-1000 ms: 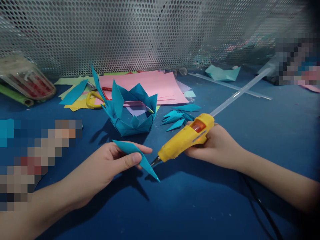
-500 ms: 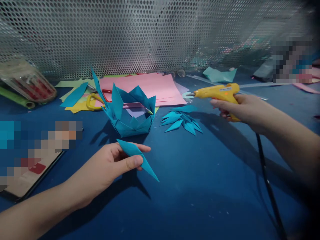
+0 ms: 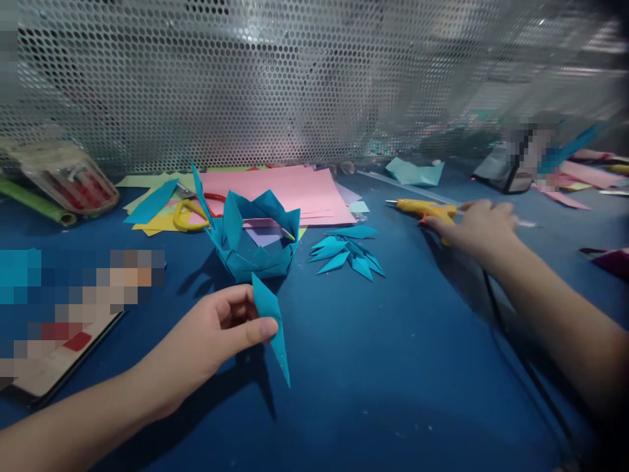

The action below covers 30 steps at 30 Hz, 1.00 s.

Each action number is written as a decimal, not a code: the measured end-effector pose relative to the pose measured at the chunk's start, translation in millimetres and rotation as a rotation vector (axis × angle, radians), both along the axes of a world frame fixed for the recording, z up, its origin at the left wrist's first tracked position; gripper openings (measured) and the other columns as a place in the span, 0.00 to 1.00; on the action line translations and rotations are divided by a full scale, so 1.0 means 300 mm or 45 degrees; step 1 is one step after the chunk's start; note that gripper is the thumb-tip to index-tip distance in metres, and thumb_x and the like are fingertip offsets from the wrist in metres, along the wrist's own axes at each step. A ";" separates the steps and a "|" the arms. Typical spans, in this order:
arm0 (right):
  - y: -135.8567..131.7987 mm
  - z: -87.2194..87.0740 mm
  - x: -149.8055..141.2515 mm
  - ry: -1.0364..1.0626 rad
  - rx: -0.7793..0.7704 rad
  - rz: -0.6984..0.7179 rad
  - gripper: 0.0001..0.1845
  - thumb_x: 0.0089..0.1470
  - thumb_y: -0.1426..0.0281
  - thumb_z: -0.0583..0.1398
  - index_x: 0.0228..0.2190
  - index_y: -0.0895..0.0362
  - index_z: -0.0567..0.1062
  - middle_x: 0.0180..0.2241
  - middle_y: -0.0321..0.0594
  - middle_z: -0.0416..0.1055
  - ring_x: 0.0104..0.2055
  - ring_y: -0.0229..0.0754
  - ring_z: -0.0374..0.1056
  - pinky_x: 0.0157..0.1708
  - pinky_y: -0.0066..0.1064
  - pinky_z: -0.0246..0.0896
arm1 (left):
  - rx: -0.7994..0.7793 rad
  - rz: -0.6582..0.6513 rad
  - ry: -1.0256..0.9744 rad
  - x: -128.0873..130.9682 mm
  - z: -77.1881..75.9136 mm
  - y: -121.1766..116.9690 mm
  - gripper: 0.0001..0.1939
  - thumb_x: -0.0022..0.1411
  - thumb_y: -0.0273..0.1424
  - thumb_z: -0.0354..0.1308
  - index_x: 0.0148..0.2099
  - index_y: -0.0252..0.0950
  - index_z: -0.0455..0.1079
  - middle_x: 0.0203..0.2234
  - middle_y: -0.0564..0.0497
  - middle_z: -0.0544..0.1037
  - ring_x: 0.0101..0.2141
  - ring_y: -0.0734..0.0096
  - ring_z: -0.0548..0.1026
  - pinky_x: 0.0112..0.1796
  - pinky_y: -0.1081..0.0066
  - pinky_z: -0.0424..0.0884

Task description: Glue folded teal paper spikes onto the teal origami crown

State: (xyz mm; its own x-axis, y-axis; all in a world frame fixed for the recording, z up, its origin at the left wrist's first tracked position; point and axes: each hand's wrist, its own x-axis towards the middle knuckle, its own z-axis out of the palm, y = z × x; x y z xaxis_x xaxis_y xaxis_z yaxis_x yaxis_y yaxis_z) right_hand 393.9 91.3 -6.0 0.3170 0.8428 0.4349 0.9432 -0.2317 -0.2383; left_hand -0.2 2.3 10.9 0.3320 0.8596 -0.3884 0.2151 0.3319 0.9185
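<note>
My left hand (image 3: pixel 221 334) pinches a folded blue paper petal (image 3: pixel 276 331) between thumb and fingers, its long tip pointing down. Just behind it stands a bowl-shaped flower of folded blue paper (image 3: pixel 255 262) with pointed petals round its rim. A yellow hot glue gun (image 3: pixel 417 208) lies on its side on the blue table, its metal nozzle toward the left. Over its rear end is my right hand (image 3: pixel 484 226), fingers spread and the thumb side still against the gun. Between the flower and the gun lies a small pile of blue paper petals (image 3: pixel 346 252).
Behind the flower lie pink paper sheets (image 3: pixel 289 187) and yellow-handled scissors (image 3: pixel 189 216). A phone (image 3: pixel 73 347), partly blurred out, rests at left, below a clear jar (image 3: pixel 69 177). The gun's black cord (image 3: pixel 511 341) runs along the right. A perforated metal panel (image 3: pixel 295 85) closes off the back.
My right hand has carried the glue gun from the petal out to the right and laid it down, its fingers loosening. The petal in my left hand has turned to point more steeply down.
</note>
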 end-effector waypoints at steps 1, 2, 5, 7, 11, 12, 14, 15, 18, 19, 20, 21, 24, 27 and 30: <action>-0.010 0.014 -0.035 0.017 0.050 -0.054 0.29 0.59 0.58 0.60 0.44 0.77 0.72 0.47 0.84 0.63 0.56 0.71 0.59 0.45 0.55 0.54 | 0.041 0.008 0.039 0.001 -0.003 -0.001 0.10 0.52 0.38 0.70 0.29 0.40 0.74 0.26 0.55 0.78 0.32 0.68 0.74 0.36 0.72 0.69; -0.026 0.033 -0.078 0.048 0.082 -0.078 0.29 0.60 0.61 0.59 0.49 0.78 0.70 0.51 0.85 0.61 0.59 0.71 0.56 0.48 0.56 0.53 | 0.073 0.015 0.065 0.001 -0.006 -0.003 0.10 0.53 0.39 0.69 0.29 0.40 0.75 0.26 0.55 0.77 0.32 0.69 0.73 0.35 0.72 0.69; -0.103 0.101 -0.247 0.141 0.038 0.198 0.17 0.58 0.62 0.61 0.44 0.61 0.78 0.47 0.57 0.72 0.51 0.52 0.67 0.48 0.40 0.60 | 0.089 0.052 0.029 0.006 -0.010 -0.013 0.10 0.53 0.38 0.69 0.36 0.40 0.79 0.25 0.56 0.75 0.30 0.71 0.71 0.32 0.73 0.67; -0.168 0.140 -0.375 0.343 -0.060 0.625 0.17 0.59 0.56 0.60 0.34 0.56 0.80 0.40 0.46 0.76 0.41 0.45 0.71 0.41 0.35 0.63 | 0.112 0.150 -0.020 0.013 -0.005 -0.022 0.14 0.51 0.35 0.70 0.42 0.40 0.77 0.23 0.59 0.73 0.25 0.76 0.66 0.28 0.75 0.64; -0.260 0.174 -0.585 0.687 -0.406 1.196 0.16 0.56 0.55 0.63 0.29 0.54 0.81 0.31 0.40 0.76 0.31 0.38 0.69 0.31 0.30 0.62 | 0.329 0.300 -0.019 0.030 0.023 -0.042 0.19 0.48 0.31 0.69 0.44 0.39 0.72 0.17 0.65 0.66 0.21 0.78 0.59 0.25 0.76 0.59; -0.268 0.174 -0.620 0.732 -0.459 1.249 0.14 0.55 0.57 0.64 0.29 0.54 0.82 0.30 0.39 0.76 0.30 0.37 0.68 0.29 0.29 0.61 | 0.378 0.309 0.001 0.033 0.029 -0.047 0.19 0.48 0.31 0.68 0.44 0.40 0.71 0.17 0.65 0.66 0.21 0.77 0.59 0.25 0.76 0.59; -0.270 0.171 -0.666 0.810 -0.527 1.314 0.12 0.54 0.60 0.66 0.27 0.55 0.81 0.26 0.36 0.74 0.28 0.35 0.66 0.27 0.27 0.59 | 0.453 0.320 0.061 0.033 0.036 -0.055 0.19 0.49 0.31 0.66 0.45 0.41 0.69 0.18 0.64 0.69 0.22 0.76 0.60 0.26 0.75 0.60; -0.266 0.169 -0.680 0.844 -0.555 1.321 0.13 0.54 0.61 0.66 0.25 0.56 0.80 0.24 0.35 0.73 0.26 0.34 0.64 0.26 0.26 0.58 | 0.495 0.323 0.105 0.030 0.036 -0.058 0.18 0.50 0.31 0.66 0.45 0.42 0.69 0.19 0.64 0.70 0.22 0.75 0.61 0.27 0.74 0.61; -0.243 0.180 -0.691 0.948 -0.679 1.279 0.16 0.54 0.62 0.66 0.21 0.57 0.76 0.18 0.31 0.67 0.22 0.31 0.58 0.21 0.25 0.52 | 0.723 0.345 0.221 0.010 0.023 -0.065 0.18 0.52 0.30 0.66 0.44 0.45 0.67 0.21 0.62 0.74 0.25 0.72 0.67 0.30 0.71 0.65; -0.232 0.190 -0.686 0.985 -0.720 1.274 0.16 0.54 0.62 0.66 0.20 0.57 0.74 0.18 0.30 0.65 0.21 0.31 0.57 0.20 0.25 0.50 | 0.828 0.343 0.240 0.000 0.016 -0.065 0.19 0.52 0.30 0.67 0.45 0.46 0.66 0.23 0.62 0.74 0.26 0.71 0.69 0.32 0.71 0.67; -0.221 0.204 -0.676 1.019 -0.739 1.279 0.16 0.54 0.61 0.65 0.20 0.57 0.73 0.17 0.30 0.65 0.20 0.30 0.56 0.19 0.25 0.50 | 0.936 0.337 0.246 -0.010 0.010 -0.063 0.20 0.54 0.30 0.67 0.47 0.47 0.65 0.25 0.61 0.76 0.27 0.70 0.71 0.34 0.70 0.68; -0.207 0.219 -0.661 1.049 -0.731 1.291 0.17 0.55 0.62 0.64 0.20 0.57 0.72 0.18 0.30 0.65 0.20 0.30 0.56 0.19 0.24 0.51 | 1.037 0.318 0.245 -0.021 0.006 -0.060 0.22 0.56 0.29 0.66 0.49 0.49 0.63 0.28 0.61 0.77 0.28 0.70 0.72 0.36 0.70 0.69; -0.151 0.259 -0.604 1.118 -0.511 1.329 0.13 0.58 0.64 0.60 0.24 0.57 0.71 0.21 0.32 0.69 0.23 0.31 0.62 0.24 0.24 0.58 | 1.247 0.229 0.341 -0.042 -0.002 -0.044 0.18 0.63 0.26 0.60 0.51 0.52 0.64 0.37 0.59 0.75 0.30 0.73 0.72 0.39 0.71 0.71; -0.088 0.258 -0.557 1.128 -0.191 1.325 0.07 0.57 0.66 0.60 0.30 0.57 0.72 0.23 0.32 0.70 0.25 0.32 0.64 0.27 0.25 0.61 | 1.381 0.149 0.461 -0.041 -0.013 -0.033 0.12 0.65 0.24 0.55 0.42 0.50 0.70 0.39 0.58 0.73 0.35 0.74 0.75 0.37 0.76 0.71; -0.047 0.215 -0.547 1.078 -0.078 1.298 0.08 0.57 0.66 0.61 0.31 0.58 0.71 0.24 0.32 0.69 0.26 0.32 0.66 0.28 0.26 0.62 | 1.462 0.085 0.485 -0.031 -0.040 -0.035 0.12 0.65 0.23 0.53 0.39 0.49 0.71 0.40 0.56 0.74 0.40 0.73 0.77 0.42 0.77 0.72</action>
